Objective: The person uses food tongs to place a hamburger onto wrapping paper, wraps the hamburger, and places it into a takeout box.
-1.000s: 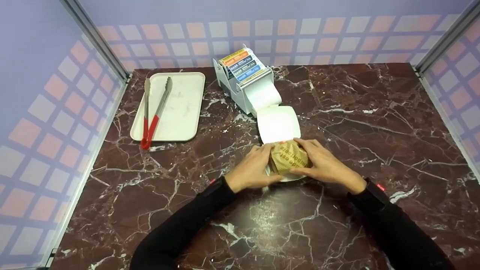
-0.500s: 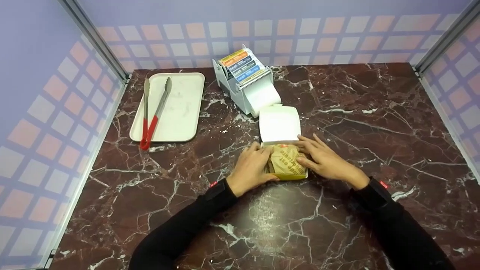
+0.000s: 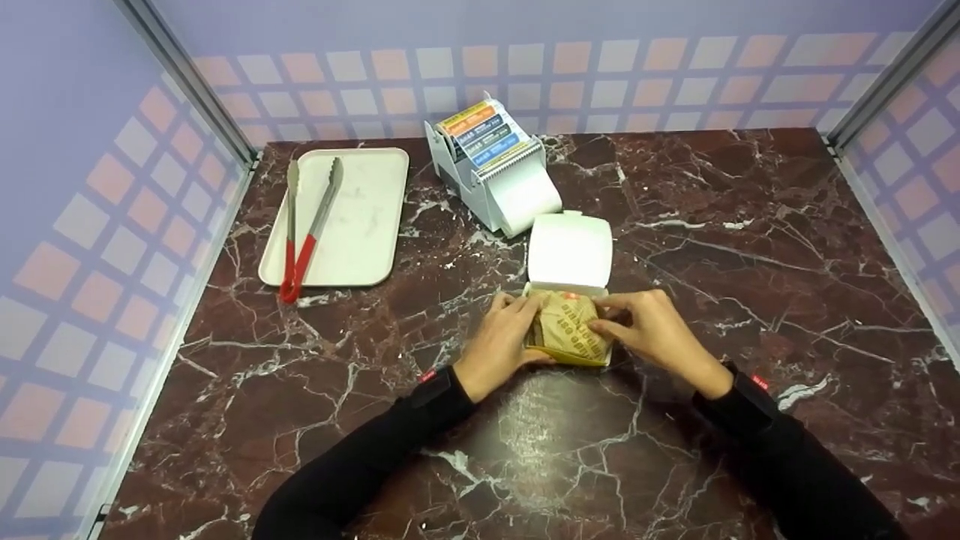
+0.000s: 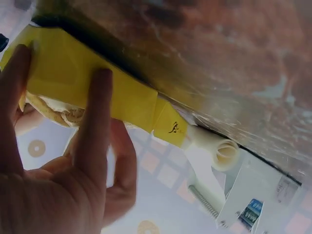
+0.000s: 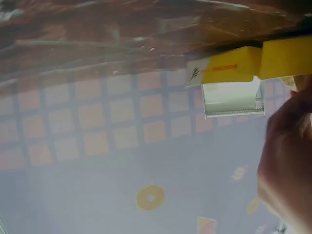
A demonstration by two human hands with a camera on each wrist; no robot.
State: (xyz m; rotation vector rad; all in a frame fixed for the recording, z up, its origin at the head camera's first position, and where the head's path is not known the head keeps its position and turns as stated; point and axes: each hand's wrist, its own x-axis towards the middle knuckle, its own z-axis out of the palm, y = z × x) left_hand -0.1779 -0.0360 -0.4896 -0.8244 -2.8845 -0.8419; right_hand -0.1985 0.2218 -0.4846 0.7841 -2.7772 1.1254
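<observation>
A yellow box point(image 3: 592, 358) with its white lid point(image 3: 570, 251) open stands on the marble table. Inside lies a burger wrapped in brown printed paper point(image 3: 566, 330). My left hand point(image 3: 501, 339) is at the box's left side; in the left wrist view its straight fingers point(image 4: 95, 122) lie flat on the yellow wall point(image 4: 131, 102). My right hand point(image 3: 649, 328) is at the right side, its curled fingers pinching the wrapper. The right wrist view shows only a corner of the box point(image 5: 234, 66) and part of that hand point(image 5: 287, 161).
A label dispenser point(image 3: 487, 161) with a white paper roll stands just behind the lid. At the back left, red-handled tongs point(image 3: 304, 225) lie on a cream tray point(image 3: 367, 217). Checked walls close in the table on three sides.
The box has shifted slightly right and its lid stands further from the dispenser. My right fingers went from lying flat beside the burger to curling onto the wrapper. The left hand stays at the box's side.
</observation>
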